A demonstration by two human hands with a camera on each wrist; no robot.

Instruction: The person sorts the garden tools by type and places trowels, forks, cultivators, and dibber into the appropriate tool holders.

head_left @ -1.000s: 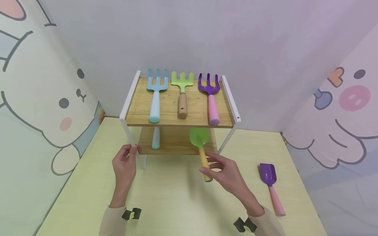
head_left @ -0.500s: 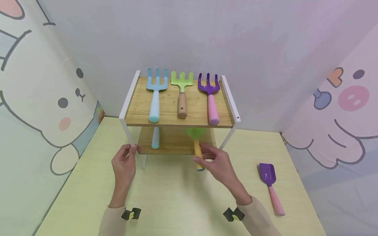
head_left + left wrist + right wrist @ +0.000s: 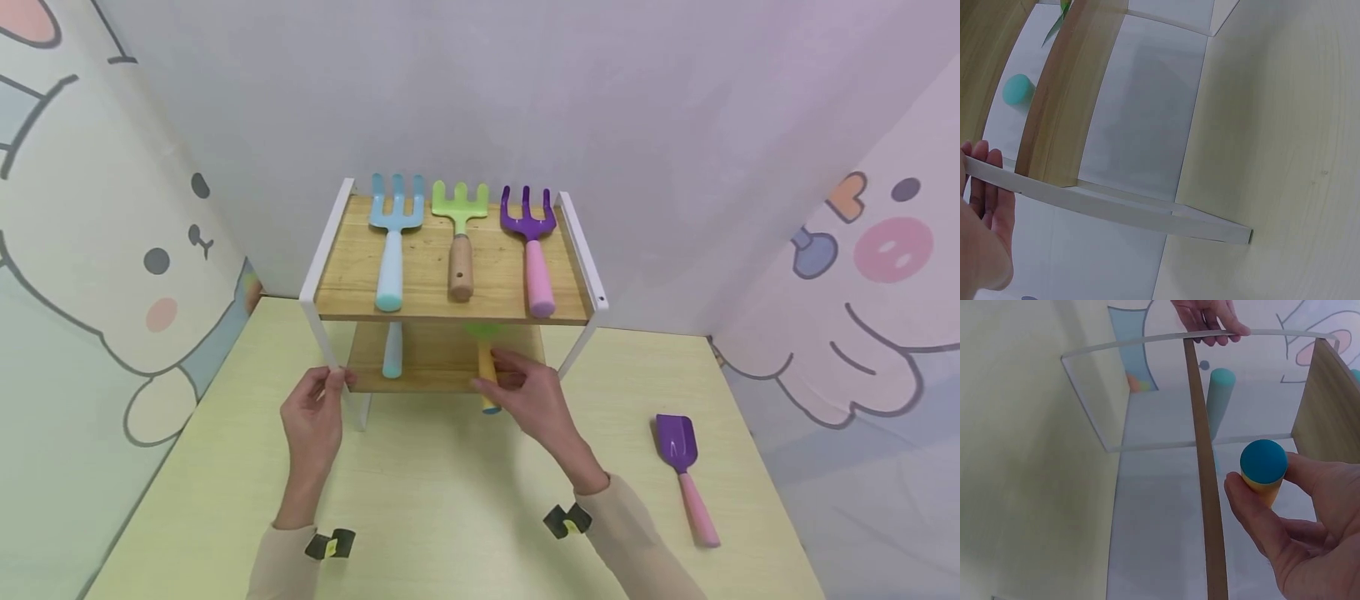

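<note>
My right hand point(image 3: 536, 404) pinches the yellow handle of a green trowel point(image 3: 487, 367) between thumb and fingers. The trowel's green blade is partly hidden under the top board of a two-tier shelf point(image 3: 427, 275). Its blue handle end point(image 3: 1264, 461) faces the right wrist camera, above the lower board's front edge. My left hand point(image 3: 311, 417) grips the white post point(image 3: 1085, 203) at the shelf's left front, near the lower board point(image 3: 438, 362). Left of the trowel, a light blue handle point(image 3: 393, 354) lies on the lower board, its far end hidden.
On the top board lie a light blue hand fork point(image 3: 390, 267), a green fork with a wooden handle point(image 3: 461, 267) and a purple fork with a pink handle point(image 3: 537, 275). A purple shovel with a pink handle point(image 3: 678, 446) lies on the table at right.
My right hand has moved forward and left, carrying the trowel further in over the lower board. My left hand has stayed on the post.
</note>
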